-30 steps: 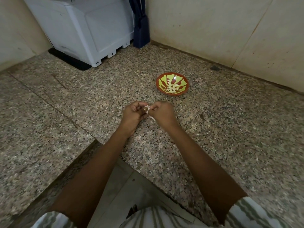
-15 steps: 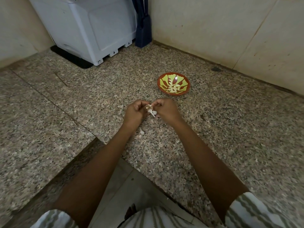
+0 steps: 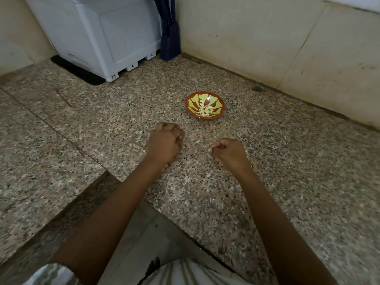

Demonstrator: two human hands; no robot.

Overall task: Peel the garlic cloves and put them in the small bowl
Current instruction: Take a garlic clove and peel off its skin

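Location of bowl: small bowl (image 3: 221, 114) stands on the granite bench (image 3: 292, 165), ahead of both hands and apart from them.
Contents of bowl: peeled garlic cloves (image 3: 204, 111), pale, heaped in the middle.
Left hand: left hand (image 3: 164, 144) hovers low over the bench with its fingers (image 3: 167, 126) curled tight into the palm. A faint glint shows at the thumb side. Whether a clove is enclosed cannot be told.
Right hand: right hand (image 3: 229, 152) is well apart from the left, its fingers (image 3: 221, 143) drawn together and pinching a pale scrap (image 3: 210, 150) at the tips. Clove or loose skin: cannot tell.
Handling, clove: judged light, small and firm, smooth and slippery once bared. It bruises under hard pressure.
Handling, skin: judged papery, thin and apt to cling to fingertips.
Where to take hold: across the broad flanks of the clove with thumb and forefinger. Lift the skin from the blunt root end.
Risk: a bared clove may squirt from a tight pinch onto the speckled bench, where it would be hard to spot.
Surroundings: white appliance (image 3: 107, 36) and dark blue object (image 3: 170, 40) against the back wall.
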